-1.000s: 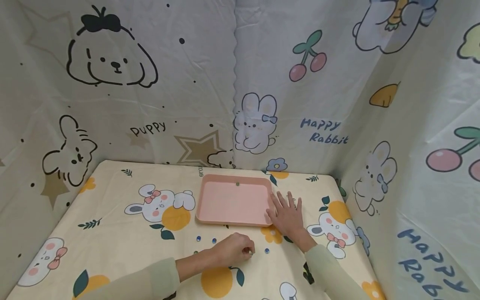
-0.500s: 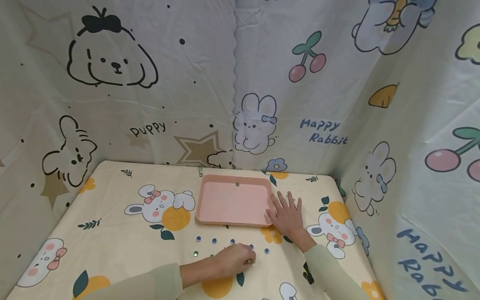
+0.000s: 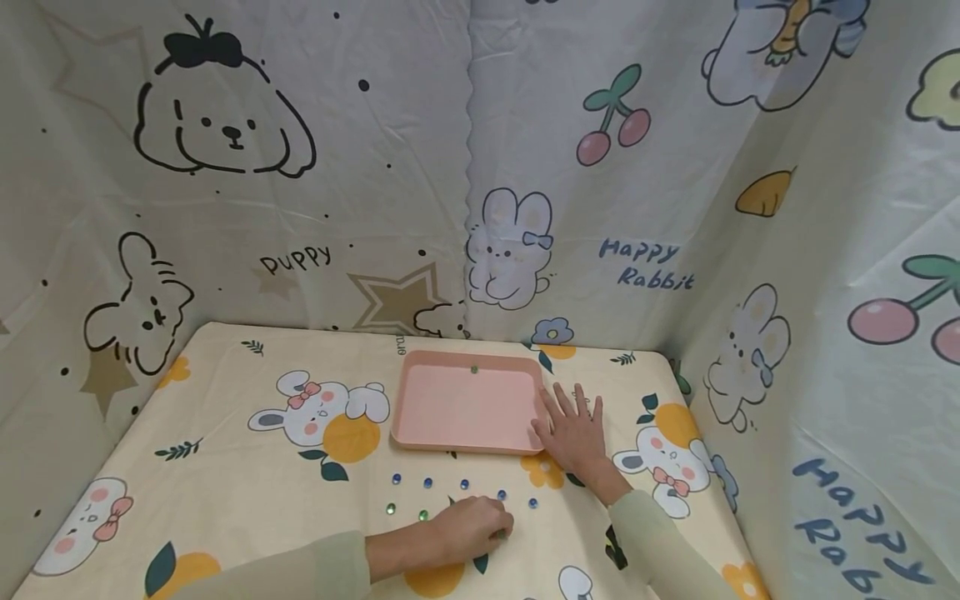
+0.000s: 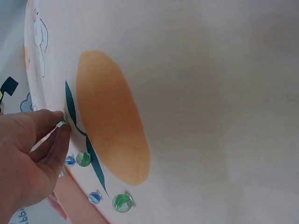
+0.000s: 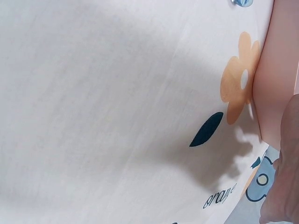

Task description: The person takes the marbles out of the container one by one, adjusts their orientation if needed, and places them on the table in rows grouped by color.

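Note:
My left hand point(image 3: 474, 530) is low over the cloth in front of the tray, its thumb and fingers pinching a small green marble point(image 4: 61, 122). In the head view that marble is mostly hidden by the fingers. Behind this hand runs a loose row of several blue marbles point(image 3: 464, 484). To its left lie green marbles point(image 3: 391, 508), which the left wrist view shows as clear glass with green swirls. My right hand point(image 3: 577, 435) rests with spread fingers against the right side of a pink tray point(image 3: 468, 446). One green marble point(image 3: 474, 369) sits inside the tray near its far wall.
A cream cloth point(image 3: 225, 467) printed with rabbits and oranges covers the table. Hanging printed sheets point(image 3: 390, 167) enclose the back and both sides, meeting the table close behind the tray.
My left hand has shifted slightly toward me and to the right. Blue and green marbles it had covered now show. The right hand and tray stay in place.

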### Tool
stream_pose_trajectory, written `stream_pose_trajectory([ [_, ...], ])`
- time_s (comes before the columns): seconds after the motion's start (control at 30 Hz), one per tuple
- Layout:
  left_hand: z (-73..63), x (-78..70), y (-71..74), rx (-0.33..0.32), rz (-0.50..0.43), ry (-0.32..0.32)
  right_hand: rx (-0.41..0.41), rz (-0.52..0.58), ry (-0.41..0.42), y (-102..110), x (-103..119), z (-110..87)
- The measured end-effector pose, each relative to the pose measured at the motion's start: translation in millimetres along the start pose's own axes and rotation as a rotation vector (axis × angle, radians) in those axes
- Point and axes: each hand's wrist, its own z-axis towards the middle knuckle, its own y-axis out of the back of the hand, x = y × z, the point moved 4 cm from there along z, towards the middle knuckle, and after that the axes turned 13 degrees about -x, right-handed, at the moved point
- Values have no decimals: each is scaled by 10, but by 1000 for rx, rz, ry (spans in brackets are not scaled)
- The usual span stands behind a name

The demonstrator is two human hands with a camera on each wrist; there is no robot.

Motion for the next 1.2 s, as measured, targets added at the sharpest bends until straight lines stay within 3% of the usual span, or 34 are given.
stream_pose_trajectory([
  [0.43,9,-29,1,-7,61,-53,-17,8,-7,-19,-10,-12],
  [0.83,2,-8,58,-18,16,-13,29,18,-16,-25,-10,4],
  [0.97,56,26,182,-76,-25,-14,29,19,-13,-16,-12,5],
  [1.07,144,102,358,-162,-36,4,25,15,-12,-10,-14,7],
  [1.2,285,273,615,-276,-47,82,25,19,-11,-3,-6,-8],
])
